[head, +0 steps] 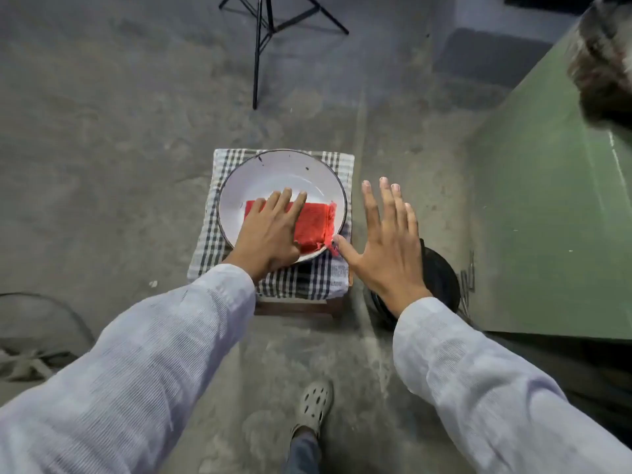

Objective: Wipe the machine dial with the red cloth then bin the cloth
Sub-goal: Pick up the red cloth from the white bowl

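A folded red cloth [313, 225] lies in a white enamel bowl [284, 172] on a small stool covered with a checked towel [309, 280]. My left hand [270, 230] rests flat on the cloth's left half, fingers together, not gripping it. My right hand [384, 237] hovers to the right of the bowl with fingers spread, its thumb tip close to the cloth's frayed corner. A black round bin [443, 278] stands on the floor under my right hand, mostly hidden by it. The green machine [547, 217] fills the right side; I see no dial on it.
A black tripod stand [263, 35] is on the concrete floor behind the stool. A cable [44, 301] curves at the left edge. My foot in a grey clog [314, 405] is below the stool. A dark blurred object [605, 63] sits at the top right.
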Demonstrator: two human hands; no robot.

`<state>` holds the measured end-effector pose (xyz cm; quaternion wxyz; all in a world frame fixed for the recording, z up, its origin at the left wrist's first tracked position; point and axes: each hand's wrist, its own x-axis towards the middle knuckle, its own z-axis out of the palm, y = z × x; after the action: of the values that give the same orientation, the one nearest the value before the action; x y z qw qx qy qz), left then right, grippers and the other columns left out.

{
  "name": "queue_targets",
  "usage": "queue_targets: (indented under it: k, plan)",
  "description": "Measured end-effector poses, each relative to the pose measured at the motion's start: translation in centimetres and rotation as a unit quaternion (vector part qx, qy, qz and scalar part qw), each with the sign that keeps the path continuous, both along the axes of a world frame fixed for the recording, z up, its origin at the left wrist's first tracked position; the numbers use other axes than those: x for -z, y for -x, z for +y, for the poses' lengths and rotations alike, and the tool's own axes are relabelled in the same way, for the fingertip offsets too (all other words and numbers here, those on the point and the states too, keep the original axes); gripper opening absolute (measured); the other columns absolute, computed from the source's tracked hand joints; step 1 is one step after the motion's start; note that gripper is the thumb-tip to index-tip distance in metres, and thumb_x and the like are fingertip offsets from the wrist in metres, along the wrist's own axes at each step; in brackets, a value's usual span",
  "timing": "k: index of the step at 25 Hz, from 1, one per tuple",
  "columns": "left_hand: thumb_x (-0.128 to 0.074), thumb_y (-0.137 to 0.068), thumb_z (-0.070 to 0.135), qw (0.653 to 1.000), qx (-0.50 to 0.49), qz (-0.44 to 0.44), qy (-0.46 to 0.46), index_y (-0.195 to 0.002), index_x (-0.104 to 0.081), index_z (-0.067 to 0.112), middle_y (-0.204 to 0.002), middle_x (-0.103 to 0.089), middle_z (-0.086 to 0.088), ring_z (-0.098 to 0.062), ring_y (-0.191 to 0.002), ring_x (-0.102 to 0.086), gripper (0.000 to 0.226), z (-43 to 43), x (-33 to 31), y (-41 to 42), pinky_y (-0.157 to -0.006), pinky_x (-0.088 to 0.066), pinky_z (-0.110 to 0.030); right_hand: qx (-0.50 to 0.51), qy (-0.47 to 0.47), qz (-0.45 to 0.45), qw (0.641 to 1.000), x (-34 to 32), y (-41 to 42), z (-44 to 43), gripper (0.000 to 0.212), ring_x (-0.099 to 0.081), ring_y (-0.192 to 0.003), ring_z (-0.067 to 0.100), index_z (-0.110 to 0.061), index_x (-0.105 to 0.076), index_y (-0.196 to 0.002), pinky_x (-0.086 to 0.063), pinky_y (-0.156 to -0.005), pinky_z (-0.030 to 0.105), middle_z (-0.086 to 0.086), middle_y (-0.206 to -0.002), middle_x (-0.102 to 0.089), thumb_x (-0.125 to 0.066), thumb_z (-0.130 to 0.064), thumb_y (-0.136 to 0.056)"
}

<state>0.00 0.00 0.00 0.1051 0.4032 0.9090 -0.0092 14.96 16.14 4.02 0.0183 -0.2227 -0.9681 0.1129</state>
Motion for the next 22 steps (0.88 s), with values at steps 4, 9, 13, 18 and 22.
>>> queue_targets:
  k: [4, 9, 13, 18, 22]
  plan:
    - [-0.057, -0.086, 0.072, 0.994, 0.032, -0.039, 0.094, -0.165, -0.010, 0.011, -0.169, -0.021, -0.016, -0.035, -0.157, -0.023, 0.109, 1.0, 3.5, 2.0, -0.127, -0.021, -0.057, 0.004, 0.007, -0.051, 0.999, 3.3, -0.1, 0.2, 0.098, -0.003, -0.168, 0.031, -0.020, -0.002, -0.172, -0.010, -0.136, 0.049, 0.013, -0.181, -0.003, -0.045, -0.072, -0.101]
    - [-0.059, -0.087, 0.069, 0.996, 0.044, 0.003, 0.073, -0.150, -0.035, 0.008, -0.142, -0.047, -0.017, -0.039, -0.128, -0.050, 0.091, 2.1, 5.4, 3.2, -0.112, -0.038, -0.055, 0.004, 0.014, -0.076, 0.997, 4.8, 0.3, 0.5, 0.098, -0.001, -0.168, 0.031, -0.019, 0.000, -0.172, -0.011, -0.136, 0.050, 0.013, -0.181, 0.001, -0.045, -0.069, -0.101]
    - [-0.060, -0.090, 0.035, 0.998, -0.034, -0.052, -0.025, -0.115, -0.059, 0.007, -0.117, -0.057, -0.017, -0.038, -0.106, -0.054, 0.037, 3.6, 5.6, 4.8, -0.088, -0.046, -0.048, 0.010, 0.028, -0.062, 0.998, 5.0, 0.9, 0.5, 0.097, -0.003, -0.168, 0.030, -0.019, -0.003, -0.172, -0.011, -0.136, 0.048, 0.012, -0.181, -0.002, -0.049, -0.066, -0.100]
    - [-0.052, -0.062, 0.024, 0.643, -0.380, -0.532, -0.399, -0.089, -0.065, 0.006, -0.080, -0.063, -0.015, -0.031, -0.071, -0.058, 0.035, 5.2, 2.8, 5.4, -0.070, -0.048, -0.037, 0.041, 0.030, -0.051, 0.997, 4.4, 1.3, 0.8, 0.097, -0.004, -0.168, 0.029, -0.013, -0.001, -0.171, -0.014, -0.136, 0.047, 0.011, -0.181, -0.005, -0.055, -0.055, -0.102]
    - [-0.043, -0.073, 0.027, 0.328, -0.315, -0.706, -0.543, -0.120, -0.065, -0.002, -0.117, -0.069, -0.028, -0.041, -0.102, -0.068, 0.060, 4.6, 0.8, 4.2, -0.102, -0.050, -0.052, 0.052, 0.044, 0.005, 0.998, 2.1, 2.2, 0.8, 0.075, -0.011, -0.167, 0.030, -0.018, -0.013, -0.172, -0.020, -0.134, 0.051, 0.009, -0.180, -0.015, -0.049, -0.036, -0.109]
